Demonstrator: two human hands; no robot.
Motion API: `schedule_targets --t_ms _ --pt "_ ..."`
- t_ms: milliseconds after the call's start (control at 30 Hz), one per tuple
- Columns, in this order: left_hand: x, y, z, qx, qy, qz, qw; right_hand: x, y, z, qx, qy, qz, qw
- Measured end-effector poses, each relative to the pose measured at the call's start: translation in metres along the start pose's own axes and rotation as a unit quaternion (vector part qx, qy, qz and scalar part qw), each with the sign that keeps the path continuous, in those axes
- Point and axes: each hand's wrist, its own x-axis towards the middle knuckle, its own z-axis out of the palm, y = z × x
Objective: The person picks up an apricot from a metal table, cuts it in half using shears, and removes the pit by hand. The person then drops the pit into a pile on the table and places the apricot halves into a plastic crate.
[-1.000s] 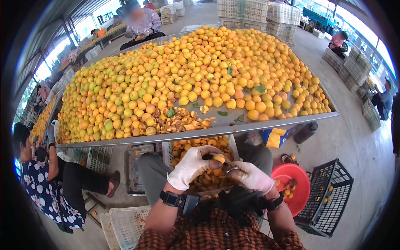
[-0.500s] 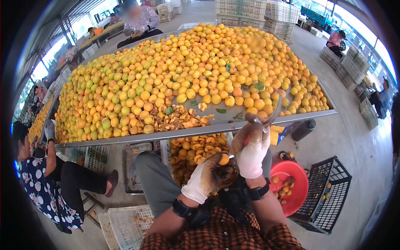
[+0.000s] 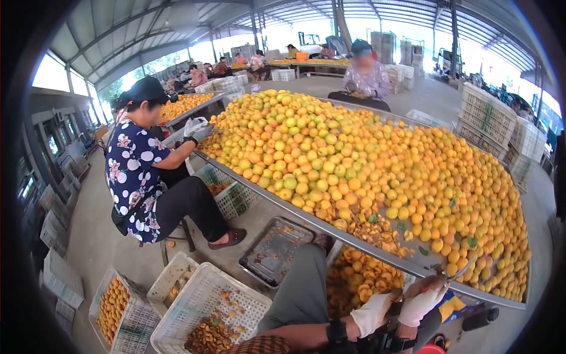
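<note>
My left hand (image 3: pixel 375 310), in a stained white glove, is closed near the lower right of the view; what its dark fingertips hold is hidden. Close beside it, my gloved right hand (image 3: pixel 424 298) is closed around a curved metal tool (image 3: pixel 461 270) that sticks out toward the fruit. Both hands are at the near edge of a metal table (image 3: pixel 283 203) heaped with yellow-orange fruit (image 3: pixel 330 147). Below, next to my left hand, a crate holds opened fruit halves (image 3: pixel 358 277). Brown, torn fruit scraps (image 3: pixel 374 233) lie along the table's near edge.
A co-worker (image 3: pixel 138 171) in a dotted top sits at the left, and another person (image 3: pixel 365 79) sits behind the table. A metal tray (image 3: pixel 277 251), a white crate with scraps (image 3: pixel 206 283) and a fruit-filled crate (image 3: pixel 138 327) stand on the floor. A dark bottle (image 3: pixel 480 318) lies at right.
The view has swung left and up, so table and hands appear lower and further right. The fruit seen at my left fingertips before is no longer visible. The left co-worker now shows fully.
</note>
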Motion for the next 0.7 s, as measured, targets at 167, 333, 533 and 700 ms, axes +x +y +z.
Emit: schedule_targets --t_ms 167,333,533,700 --pt "0.02 -0.036 0.005 -0.267 -0.037 -0.147 0.952 0.005 -0.018 0.008 0.064 0.022 0.05 0.996" --pt "0.012 0.02 -0.011 0.05 -0.154 -0.097 0.982 0.015 -0.008 -0.021 0.107 -0.085 0.073 0.988" --pt "0.021 0.0 -0.018 0.11 -0.169 0.065 0.977 0.017 -0.019 -0.004 0.024 0.002 0.032 0.999" --pt "0.035 0.004 0.007 -0.543 -0.03 -0.377 0.75 0.037 0.009 -0.014 0.068 0.011 0.038 0.997"
